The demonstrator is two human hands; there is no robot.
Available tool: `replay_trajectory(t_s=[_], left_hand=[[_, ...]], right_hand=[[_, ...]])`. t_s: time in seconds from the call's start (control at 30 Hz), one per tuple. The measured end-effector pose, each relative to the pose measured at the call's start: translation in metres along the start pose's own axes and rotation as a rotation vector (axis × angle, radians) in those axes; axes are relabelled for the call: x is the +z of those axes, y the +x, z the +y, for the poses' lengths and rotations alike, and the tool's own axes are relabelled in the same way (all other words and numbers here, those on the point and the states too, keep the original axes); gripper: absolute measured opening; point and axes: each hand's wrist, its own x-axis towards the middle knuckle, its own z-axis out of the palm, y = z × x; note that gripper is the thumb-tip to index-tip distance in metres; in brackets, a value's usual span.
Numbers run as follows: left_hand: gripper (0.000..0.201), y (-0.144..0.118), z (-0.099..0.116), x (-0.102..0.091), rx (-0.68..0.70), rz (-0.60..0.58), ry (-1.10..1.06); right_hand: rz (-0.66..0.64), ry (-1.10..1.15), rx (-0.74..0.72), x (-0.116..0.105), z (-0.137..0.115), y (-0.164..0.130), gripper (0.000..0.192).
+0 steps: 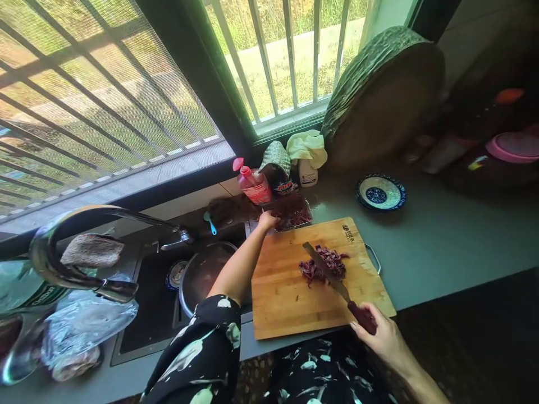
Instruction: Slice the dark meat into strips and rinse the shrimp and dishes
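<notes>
My right hand is closed around the dark handle of a kitchen knife. Its blade lies across a small heap of dark purple-red strips on the wooden cutting board. Beyond the board's far left corner, my left hand reaches to a clear shallow tray holding more dark red pieces. Its fingers look curled at the tray's left part, but what they grip is hidden.
A sink with a metal basin and a curved faucet lies left. Behind the tray stand a pink pump bottle and a white bottle. Stacked blue-rimmed plates sit right. A large round board leans by the window.
</notes>
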Motion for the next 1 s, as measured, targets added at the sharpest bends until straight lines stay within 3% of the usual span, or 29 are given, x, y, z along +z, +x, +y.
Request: replay_trajectory(t_s=[0.13,0.23,0.3,0.4,0.5,0.6,0.67,0.8,0.9,1.0], left_hand=[[0.037,-0.026,-0.005,-0.006,-0.013,-0.12,-0.317],[0.049,-0.06,-0.016,-0.008,0.004,-0.289,-0.706],[0.052,-0.09,-0.029,-0.004,0.005,-0.361,-0.809],[0.047,-0.136,-0.054,0.012,-0.07,-0.345,-0.708],[0.042,-0.169,-0.078,0.036,-0.21,-0.165,-0.461],[0.042,-0.184,-0.096,0.053,-0.297,-0.002,-0.256],[0.039,-0.188,-0.105,0.055,-0.291,0.026,-0.244],[0.025,-0.194,-0.117,0.045,-0.132,0.105,-0.221],[0.016,-0.198,-0.12,0.04,0.098,0.2,-0.109],[0.017,-0.201,-0.119,0.041,0.302,0.193,-0.013]], right_hand=[[-0.131,0.266,0.149,0.013,-0.016,0.014,0.044],[-0.15,0.386,0.175,0.02,-0.025,0.022,0.042],[-0.153,0.428,0.18,0.025,-0.027,0.025,0.039],[-0.197,0.45,0.195,0.035,-0.028,0.026,0.036],[-0.266,0.439,0.181,0.047,-0.031,0.024,0.032],[-0.317,0.411,0.168,0.06,-0.037,0.023,0.031],[-0.32,0.372,0.163,0.067,-0.04,0.022,0.033],[-0.246,0.248,0.099,0.077,-0.047,0.02,0.041],[-0.194,0.156,0.032,0.085,-0.053,0.02,0.039],[-0.163,0.038,0.017,0.094,-0.06,0.021,0.031]])
